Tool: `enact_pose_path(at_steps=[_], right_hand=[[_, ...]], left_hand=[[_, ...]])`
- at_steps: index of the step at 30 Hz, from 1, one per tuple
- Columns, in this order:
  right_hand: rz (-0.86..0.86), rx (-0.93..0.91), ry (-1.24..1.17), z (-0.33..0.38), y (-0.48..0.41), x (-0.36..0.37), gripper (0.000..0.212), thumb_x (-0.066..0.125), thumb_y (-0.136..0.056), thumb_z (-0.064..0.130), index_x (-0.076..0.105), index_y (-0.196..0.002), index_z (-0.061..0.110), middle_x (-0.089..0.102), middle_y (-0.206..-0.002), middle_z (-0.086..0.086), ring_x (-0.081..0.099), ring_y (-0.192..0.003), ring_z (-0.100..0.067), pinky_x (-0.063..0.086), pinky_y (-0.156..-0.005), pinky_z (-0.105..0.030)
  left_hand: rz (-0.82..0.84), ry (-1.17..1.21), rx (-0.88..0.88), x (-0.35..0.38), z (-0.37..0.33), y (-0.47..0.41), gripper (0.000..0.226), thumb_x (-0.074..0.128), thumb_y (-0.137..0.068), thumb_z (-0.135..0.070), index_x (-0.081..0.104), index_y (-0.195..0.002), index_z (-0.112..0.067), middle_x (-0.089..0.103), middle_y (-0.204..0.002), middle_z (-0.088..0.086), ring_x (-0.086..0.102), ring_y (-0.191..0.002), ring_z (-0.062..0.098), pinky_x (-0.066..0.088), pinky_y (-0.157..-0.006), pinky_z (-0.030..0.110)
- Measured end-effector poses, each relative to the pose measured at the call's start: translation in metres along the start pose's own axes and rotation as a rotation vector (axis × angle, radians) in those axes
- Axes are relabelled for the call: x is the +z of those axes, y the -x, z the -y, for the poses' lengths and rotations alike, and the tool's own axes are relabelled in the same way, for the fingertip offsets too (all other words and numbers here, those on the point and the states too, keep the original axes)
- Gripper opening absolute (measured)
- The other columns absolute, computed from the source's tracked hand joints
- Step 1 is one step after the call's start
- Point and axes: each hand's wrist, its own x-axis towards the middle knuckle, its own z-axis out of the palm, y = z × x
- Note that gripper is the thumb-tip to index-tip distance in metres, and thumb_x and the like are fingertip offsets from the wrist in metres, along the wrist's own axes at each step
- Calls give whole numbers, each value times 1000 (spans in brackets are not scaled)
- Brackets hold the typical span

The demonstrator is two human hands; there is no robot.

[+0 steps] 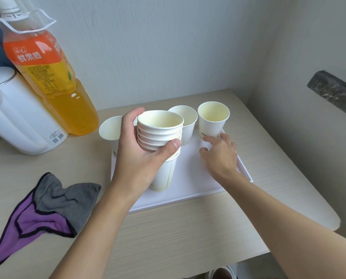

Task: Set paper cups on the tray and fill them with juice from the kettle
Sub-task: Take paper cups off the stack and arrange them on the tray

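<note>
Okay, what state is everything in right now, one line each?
Cup stack, gripped by left hand.
Middle cup, upright on tray, empty.
Right cup, upright, empty, right hand touching its base.
Left cup, partly hidden.
Kettle, lid down.
Juice bottle, partly full.
Cloth, crumpled.

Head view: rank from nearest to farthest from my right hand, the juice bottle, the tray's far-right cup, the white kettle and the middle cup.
From the right hand:
1. Far-right cup, at its fingertips.
2. Middle cup, at the back of the tray.
3. Juice bottle, left of the tray.
4. White kettle, farthest left.
</note>
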Motion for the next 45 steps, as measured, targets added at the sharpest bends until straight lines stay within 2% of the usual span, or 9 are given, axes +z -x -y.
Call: enact_pose_path(at_steps=[11,17,20,23,26,31,35,41,45], right_hand=[[15,0,100,7,0,2,49,54,-91,21,51,-139,35,25,-155,-1,27,-135,-29,23,-111,-43],[9,5,55,5,2,3,49,53,-90,19,54,-138,31,35,-148,-5,32,-131,-30,26,-111,-42],[-70,27,-65,8,10,-7,41,53,-90,15,59,-131,18,43,-131,-10,40,-123,-30,37,-105,-42],[-162,-42,-230,25,24,-24,28,55,-89,15,63,-116,16,54,-112,-6,53,-103,-21,45,-87,-34],[21,-230,-627,53,51,-48,22,56,-95,19,64,-115,21,58,-92,2,53,-78,-6,42,-70,-20],[214,-460,-626,70,75,-56,11,64,-93,36,70,-102,32,56,-118,3,57,-105,-9,46,-79,-20],[179,-456,-656,76,75,-50,14,69,-89,39,72,-93,27,64,-112,3,60,-106,-15,42,-80,-25],[175,-506,-729,90,82,-43,8,68,-90,34,70,-89,26,65,-105,3,61,-103,-16,45,-81,-30],[152,-489,-836,101,83,-47,10,65,-94,29,70,-90,22,69,-92,5,62,-93,-15,47,-79,-31]], left_hand=[[8,10,-6,0,-1,1,82,86,-65,-33,41,-134,-40,62,-132,-2,64,-112,4,52,-87,15],[7,5,-19,-1,0,-1,83,87,-64,-34,40,-132,-44,62,-131,-4,65,-110,1,52,-86,15],[1,-11,-41,-2,0,-1,95,90,-58,-43,40,-137,-31,64,-129,-6,66,-111,3,54,-92,23],[-15,-27,-42,-2,-4,-1,85,91,-61,-34,45,-131,-19,64,-124,-11,66,-108,-3,55,-92,22],[-10,-29,-46,-4,-7,3,82,98,-67,-20,47,-131,-16,64,-124,-9,66,-107,-3,54,-90,20],[-35,-7,-68,-11,-12,11,79,97,-65,-32,51,-127,-19,72,-113,-13,72,-104,5,59,-85,28],[-52,9,-65,-21,-16,15,68,96,-71,-26,53,-122,-22,73,-107,-14,73,-97,2,56,-75,19],[-74,19,-70,-38,-16,19,76,96,-60,-46,51,-121,-35,74,-112,-11,74,-101,7,61,-80,27],[-64,-2,-42,-48,-12,22,80,91,-61,-36,50,-129,-31,73,-112,-8,73,-98,7,60,-78,27]])
